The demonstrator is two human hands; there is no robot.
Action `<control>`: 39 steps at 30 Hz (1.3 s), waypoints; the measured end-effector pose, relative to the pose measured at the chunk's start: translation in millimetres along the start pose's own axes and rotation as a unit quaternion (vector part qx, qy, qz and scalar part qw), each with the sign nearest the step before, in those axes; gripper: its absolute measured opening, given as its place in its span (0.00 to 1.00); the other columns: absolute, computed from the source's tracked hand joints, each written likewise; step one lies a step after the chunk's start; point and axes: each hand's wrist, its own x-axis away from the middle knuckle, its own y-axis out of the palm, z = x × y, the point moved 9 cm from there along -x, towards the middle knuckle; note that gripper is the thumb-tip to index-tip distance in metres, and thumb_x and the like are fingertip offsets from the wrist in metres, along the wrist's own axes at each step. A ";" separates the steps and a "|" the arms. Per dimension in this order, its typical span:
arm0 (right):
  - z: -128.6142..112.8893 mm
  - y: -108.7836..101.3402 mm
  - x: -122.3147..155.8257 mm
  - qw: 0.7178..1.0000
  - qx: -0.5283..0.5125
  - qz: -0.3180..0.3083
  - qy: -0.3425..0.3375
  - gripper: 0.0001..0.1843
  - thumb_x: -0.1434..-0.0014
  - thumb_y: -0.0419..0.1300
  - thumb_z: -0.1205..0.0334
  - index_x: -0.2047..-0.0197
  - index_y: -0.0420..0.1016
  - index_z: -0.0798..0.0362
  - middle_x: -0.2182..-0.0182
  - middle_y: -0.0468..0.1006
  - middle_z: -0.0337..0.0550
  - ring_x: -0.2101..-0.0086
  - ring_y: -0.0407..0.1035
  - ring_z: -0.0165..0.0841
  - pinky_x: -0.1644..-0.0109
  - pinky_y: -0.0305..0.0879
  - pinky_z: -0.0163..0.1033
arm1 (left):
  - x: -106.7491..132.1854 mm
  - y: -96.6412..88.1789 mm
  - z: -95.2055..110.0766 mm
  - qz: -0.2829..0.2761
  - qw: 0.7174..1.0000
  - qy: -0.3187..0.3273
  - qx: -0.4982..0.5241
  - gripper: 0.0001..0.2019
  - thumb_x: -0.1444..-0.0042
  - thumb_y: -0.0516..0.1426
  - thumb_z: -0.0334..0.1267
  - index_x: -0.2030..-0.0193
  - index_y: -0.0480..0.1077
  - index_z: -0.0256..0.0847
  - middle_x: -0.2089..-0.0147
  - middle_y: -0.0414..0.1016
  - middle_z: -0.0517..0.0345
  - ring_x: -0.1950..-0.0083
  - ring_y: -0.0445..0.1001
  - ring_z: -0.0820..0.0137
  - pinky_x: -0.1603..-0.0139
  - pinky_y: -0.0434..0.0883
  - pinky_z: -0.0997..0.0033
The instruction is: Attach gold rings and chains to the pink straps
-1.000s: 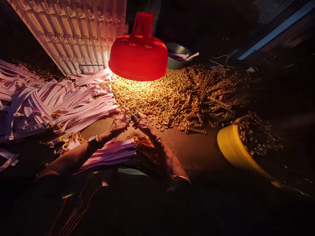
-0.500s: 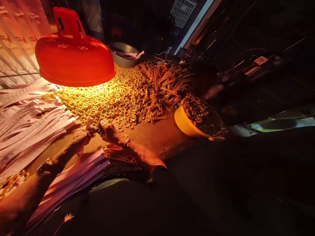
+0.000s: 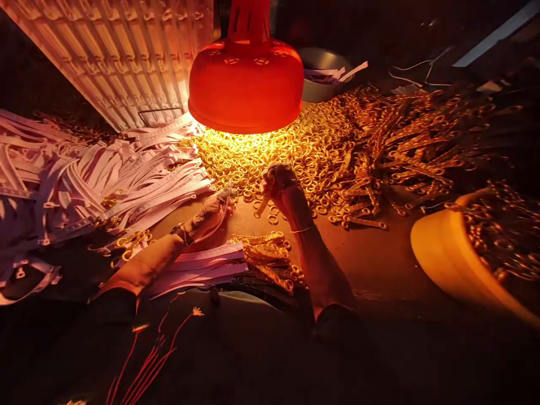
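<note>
My left hand (image 3: 211, 212) is closed on a pale strap (image 3: 216, 228), which trails back below the palm. My right hand (image 3: 282, 183) is a fist at the near edge of a heap of gold rings (image 3: 236, 160). From its fingers a short gold strip with a ringed end (image 3: 262, 205) hangs down. The two hands are apart. Between my forearms lie a bundle of pale straps (image 3: 211, 261) and a small pile of gold strips with rings (image 3: 270, 256).
A red lamp (image 3: 247, 84) hangs low over the rings. Many pale straps (image 3: 109, 174) are heaped on the left. Ringed strips (image 3: 405, 146) spread to the right, beside a yellow basin (image 3: 439, 242) of more. A metal bowl (image 3: 318, 93) with pale straps stands behind.
The view has swung left, so the lamp and table sit further right. My hands, together before, have come apart, the right one moving to the ring heap.
</note>
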 end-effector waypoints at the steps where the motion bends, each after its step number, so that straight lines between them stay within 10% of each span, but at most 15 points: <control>1: -0.6 -6.0 -1.9 1.000 -0.009 0.016 0.000 0.19 0.36 0.53 0.41 0.61 0.68 0.49 0.69 0.73 0.41 0.72 0.67 0.29 0.71 0.65 0.36 | -0.9 -0.3 1.0 0.006 1.000 -0.002 0.001 0.12 0.46 0.63 0.43 0.67 0.67 0.37 0.78 0.64 0.64 0.78 0.60 0.78 0.77 0.59 0.76; 8: 5.6 37.5 30.0 0.993 0.074 -0.091 -0.011 0.22 0.43 0.60 0.39 0.69 0.66 0.49 0.75 0.68 0.40 0.74 0.62 0.30 0.72 0.62 0.37 | 8.7 -2.1 -4.7 -0.027 0.999 -0.033 0.003 0.15 0.49 0.65 0.42 0.73 0.64 0.37 0.78 0.60 0.66 0.79 0.57 0.80 0.80 0.52 0.78; 19: 11.2 54.5 54.7 0.991 0.114 -0.069 -0.027 0.27 0.38 0.51 0.34 0.70 0.62 0.51 0.79 0.65 0.36 0.78 0.58 0.26 0.73 0.57 0.35 | 24.2 9.7 -27.9 -0.074 0.978 -0.164 0.109 0.21 0.51 0.66 0.37 0.75 0.53 0.40 0.84 0.46 0.73 0.85 0.45 0.83 0.85 0.45 0.82; 39: 11.6 58.1 28.6 0.958 0.265 -0.091 -0.056 0.18 0.36 0.52 0.48 0.72 0.58 0.50 0.76 0.65 0.38 0.74 0.55 0.28 0.68 0.53 0.37 | 28.6 4.3 -6.5 -0.029 0.999 0.009 -0.037 0.17 0.59 0.68 0.40 0.73 0.63 0.38 0.83 0.54 0.71 0.85 0.45 0.85 0.83 0.42 0.79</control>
